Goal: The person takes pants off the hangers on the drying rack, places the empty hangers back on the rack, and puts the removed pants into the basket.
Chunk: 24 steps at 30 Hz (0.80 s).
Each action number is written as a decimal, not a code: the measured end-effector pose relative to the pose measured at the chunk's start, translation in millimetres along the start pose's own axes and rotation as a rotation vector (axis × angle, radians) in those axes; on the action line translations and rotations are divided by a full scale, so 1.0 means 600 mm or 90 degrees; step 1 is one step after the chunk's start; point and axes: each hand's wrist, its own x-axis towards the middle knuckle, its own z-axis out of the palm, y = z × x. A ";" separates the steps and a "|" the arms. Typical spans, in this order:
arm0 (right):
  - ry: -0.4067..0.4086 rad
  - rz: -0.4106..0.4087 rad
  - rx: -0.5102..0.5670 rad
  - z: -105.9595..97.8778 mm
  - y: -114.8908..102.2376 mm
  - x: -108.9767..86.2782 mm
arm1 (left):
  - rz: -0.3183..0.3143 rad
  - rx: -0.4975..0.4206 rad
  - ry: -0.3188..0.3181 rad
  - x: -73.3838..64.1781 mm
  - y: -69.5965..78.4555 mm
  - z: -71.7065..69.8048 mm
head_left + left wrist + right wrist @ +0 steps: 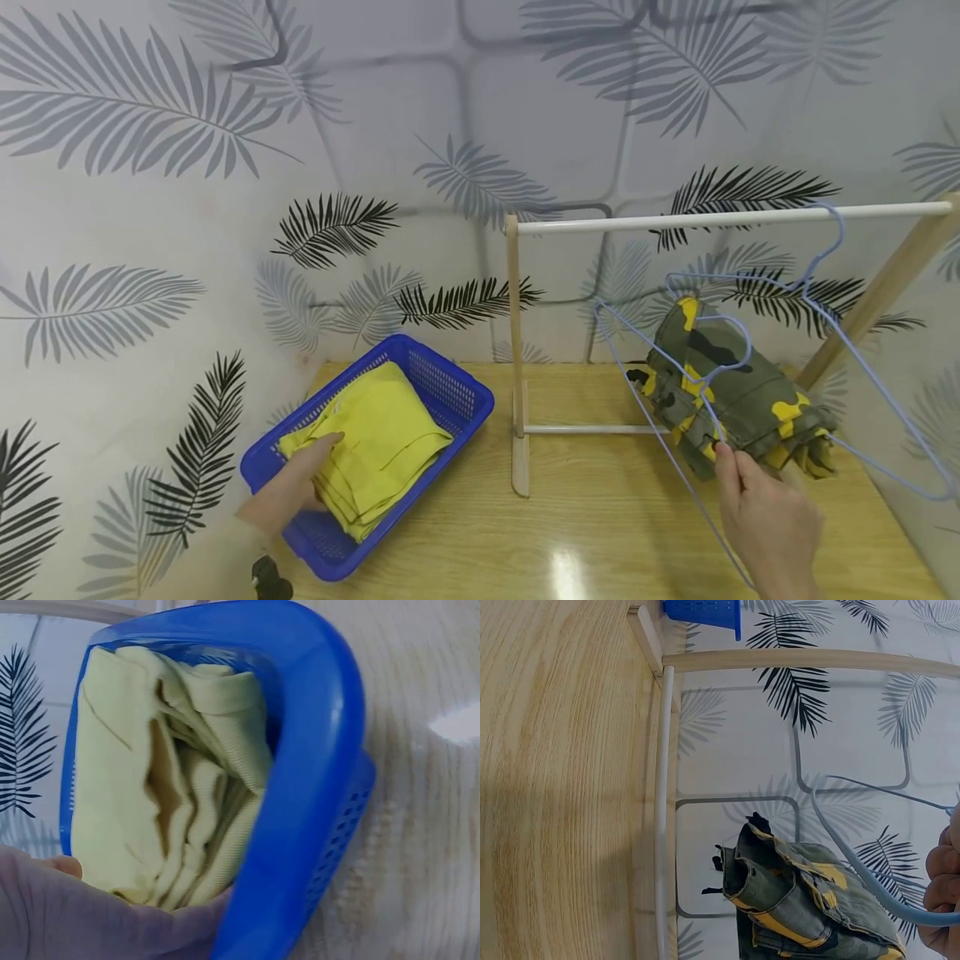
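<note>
Left hand [303,475]: lower left of the head view; we see it clamped on the yellow cloth [382,450], thumb on top, other fingers partly hidden.
Yellow cloth: folded, lying in the blue basket [457,400], left of centre.
Right hand [772,517]: lower right; we note thumb and fingers together on the loose blue hanger [703,382].
Rail [637,223]: white, right half; a second hanger [804,287] hooks over it.
Camouflage cloth [750,392]: right of centre, on the second hanger, behind the loose one.
</note>
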 end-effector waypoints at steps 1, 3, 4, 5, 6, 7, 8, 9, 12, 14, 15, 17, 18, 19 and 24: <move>0.006 -0.004 0.000 0.001 0.001 0.000 | 0.005 0.008 -0.002 -0.002 0.004 -0.002; 0.008 -0.008 0.001 0.002 0.001 -0.001 | 0.015 0.023 0.004 -0.005 0.013 -0.006; 0.007 -0.011 0.002 0.002 0.001 0.000 | 0.023 0.028 0.012 -0.006 0.018 -0.008; 0.005 -0.012 0.003 0.003 0.000 0.000 | 0.032 0.035 0.021 -0.007 0.022 -0.010; 0.003 -0.012 0.004 0.003 0.000 0.000 | 0.042 0.038 0.031 -0.009 0.027 -0.011; 0.003 -0.012 0.004 0.003 0.000 0.000 | 0.053 0.050 0.043 -0.011 0.032 -0.012; 0.001 -0.012 0.005 0.002 -0.001 0.000 | 0.067 0.062 0.056 -0.013 0.036 -0.012; 0.000 -0.011 0.006 0.002 -0.001 0.000 | 0.079 0.081 0.070 -0.015 0.040 -0.011; 0.008 -0.014 0.005 0.003 0.000 0.000 | 0.108 0.151 0.095 -0.022 0.051 -0.005; 0.011 -0.015 0.005 0.004 0.000 0.000 | 0.118 0.189 0.102 -0.026 0.057 0.003; 0.011 -0.015 0.005 0.004 0.000 0.000 | 0.119 0.204 0.104 -0.027 0.059 0.007; 0.010 -0.015 0.005 0.004 0.000 0.000 | 0.126 0.221 0.101 -0.030 0.061 0.016; 0.008 -0.015 0.005 0.004 0.000 -0.001 | 0.133 0.234 0.104 -0.031 0.061 0.020; 0.006 -0.014 0.005 0.003 -0.001 -0.001 | 0.144 0.249 0.111 -0.032 0.060 0.025; -0.005 -0.011 0.004 0.001 -0.002 -0.001 | 0.236 0.310 0.110 -0.036 0.053 0.053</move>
